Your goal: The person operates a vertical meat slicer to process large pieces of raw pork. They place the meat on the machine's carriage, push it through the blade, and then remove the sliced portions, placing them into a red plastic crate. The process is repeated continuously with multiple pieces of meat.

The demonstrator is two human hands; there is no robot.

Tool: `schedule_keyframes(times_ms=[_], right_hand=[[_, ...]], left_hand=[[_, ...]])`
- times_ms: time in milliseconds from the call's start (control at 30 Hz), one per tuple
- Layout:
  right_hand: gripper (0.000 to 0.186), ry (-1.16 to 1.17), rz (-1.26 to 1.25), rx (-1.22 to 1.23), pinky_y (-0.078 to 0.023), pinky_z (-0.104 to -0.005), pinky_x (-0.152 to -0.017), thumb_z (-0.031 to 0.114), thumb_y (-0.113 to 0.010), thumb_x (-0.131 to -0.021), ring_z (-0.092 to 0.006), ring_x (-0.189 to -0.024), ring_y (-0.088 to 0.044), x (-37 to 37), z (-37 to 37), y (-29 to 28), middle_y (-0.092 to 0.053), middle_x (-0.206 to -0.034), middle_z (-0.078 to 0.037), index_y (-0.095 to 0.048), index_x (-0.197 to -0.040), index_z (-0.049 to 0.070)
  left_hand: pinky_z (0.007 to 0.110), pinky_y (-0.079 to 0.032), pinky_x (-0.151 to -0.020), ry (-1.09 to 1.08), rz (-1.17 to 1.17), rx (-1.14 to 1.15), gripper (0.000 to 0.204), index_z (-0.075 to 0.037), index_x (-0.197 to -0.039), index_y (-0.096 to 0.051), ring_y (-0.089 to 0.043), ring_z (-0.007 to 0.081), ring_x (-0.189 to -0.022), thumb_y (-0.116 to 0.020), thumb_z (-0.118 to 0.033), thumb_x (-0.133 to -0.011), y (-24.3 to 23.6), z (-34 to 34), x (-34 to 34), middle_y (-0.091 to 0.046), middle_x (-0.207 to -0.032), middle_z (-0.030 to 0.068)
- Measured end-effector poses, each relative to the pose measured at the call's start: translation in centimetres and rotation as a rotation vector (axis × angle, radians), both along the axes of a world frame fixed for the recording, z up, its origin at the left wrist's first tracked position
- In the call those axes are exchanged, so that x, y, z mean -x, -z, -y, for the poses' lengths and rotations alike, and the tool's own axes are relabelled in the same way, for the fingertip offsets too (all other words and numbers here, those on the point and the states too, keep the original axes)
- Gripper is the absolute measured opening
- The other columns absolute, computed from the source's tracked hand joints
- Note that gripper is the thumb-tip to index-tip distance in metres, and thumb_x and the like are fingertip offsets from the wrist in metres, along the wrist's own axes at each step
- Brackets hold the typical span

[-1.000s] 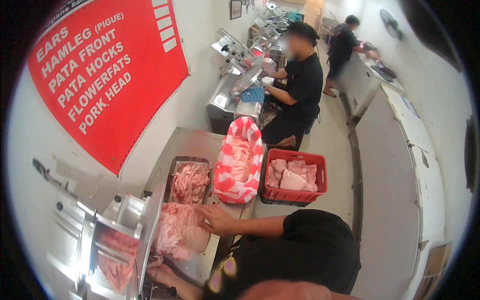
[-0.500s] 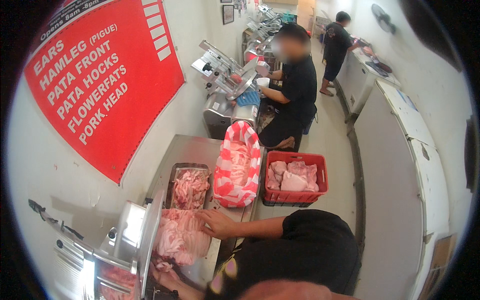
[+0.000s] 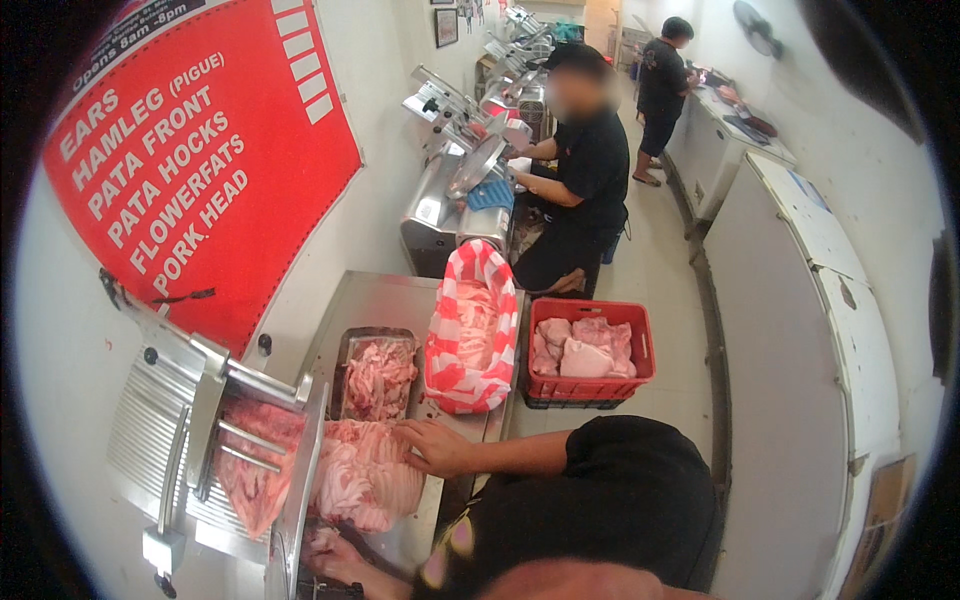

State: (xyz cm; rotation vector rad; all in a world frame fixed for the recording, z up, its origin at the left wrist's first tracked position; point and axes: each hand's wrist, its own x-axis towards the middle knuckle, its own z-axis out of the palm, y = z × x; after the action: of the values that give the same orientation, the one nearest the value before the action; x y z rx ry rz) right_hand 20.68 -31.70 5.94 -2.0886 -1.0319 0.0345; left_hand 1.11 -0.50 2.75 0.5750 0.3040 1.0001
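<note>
My right hand [image 3: 435, 447] rests, fingers stretched, on a pile of thin pale-pink meat slices [image 3: 370, 485] on the steel table. Lower down, my left hand [image 3: 338, 560] is beside the round slicer blade [image 3: 306, 465], at the near end of that pile. Its fingers are partly hidden by the blade and the meat, and I cannot tell whether they grip a slice. On the other side of the blade, a reddish meat slab [image 3: 255, 465] lies on the ribbed slicer carriage [image 3: 165, 395] under metal prongs.
Beyond the pile stand a metal tray [image 3: 378, 375] of meat scraps and a red-and-white striped bag [image 3: 440, 372] holding slices. A red crate [image 3: 643, 345] of meat chunks is on the floor. One co-worker [image 3: 590, 150] sits at another slicer [image 3: 432, 200]; another person [image 3: 663, 90] stands by white freezers [image 3: 790, 330].
The slicer carriage with the meat slab has slid upward in the picture along the blade, so more of the slab shows. My right hand stays on the slices. The far person's arms have shifted.
</note>
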Motion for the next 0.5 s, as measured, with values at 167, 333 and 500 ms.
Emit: schedule_keyframes(times_ms=[167, 333, 500], right_hand=[[0.053, 0.024, 0.009, -0.027, -0.042, -0.0492, -0.107, 0.026, -0.061, -0.097, -0.0381, -0.129, -0.053, -0.1, 0.0, 0.4, -0.050, -0.146, -0.019, -0.046, -0.142, 0.001], [0.048, 0.032, 0.043, -0.071, -0.046, -0.0473, -0.102, 0.025, -0.064, -0.095, -0.0359, -0.125, -0.056, 0.1, 0.2, 0.0, -0.054, -0.139, -0.018, -0.050, -0.136, 0.002], [0.047, 0.005, 0.047, -0.076, -0.046, -0.0468, -0.101, 0.025, -0.064, -0.095, -0.0352, -0.123, -0.057, 0.2, -0.2, -0.1, -0.055, -0.137, -0.017, -0.051, -0.135, 0.003]], left_hand=[[0.026, -0.041, -0.070, -0.166, -0.132, -0.202, 0.021, -0.012, -0.064, -0.039, -0.043, 0.0133, -0.065, -0.055, -0.006, -0.076, -6.8, 5.1, -3.0, -0.036, -0.069, -0.0001], [0.026, -0.042, -0.068, 0.022, -0.176, -0.305, 0.026, -0.013, -0.064, -0.040, -0.042, 0.0138, -0.062, -0.058, -0.013, -0.083, -5.9, 3.6, -1.8, -0.038, -0.069, -0.0004], [0.018, -0.043, -0.052, 0.314, 0.119, -0.207, 0.020, -0.002, -0.110, -0.056, -0.053, 0.0092, -0.069, -0.053, -0.021, -0.105, 1.4, -1.2, 0.1, -0.055, -0.093, 0.0067]])
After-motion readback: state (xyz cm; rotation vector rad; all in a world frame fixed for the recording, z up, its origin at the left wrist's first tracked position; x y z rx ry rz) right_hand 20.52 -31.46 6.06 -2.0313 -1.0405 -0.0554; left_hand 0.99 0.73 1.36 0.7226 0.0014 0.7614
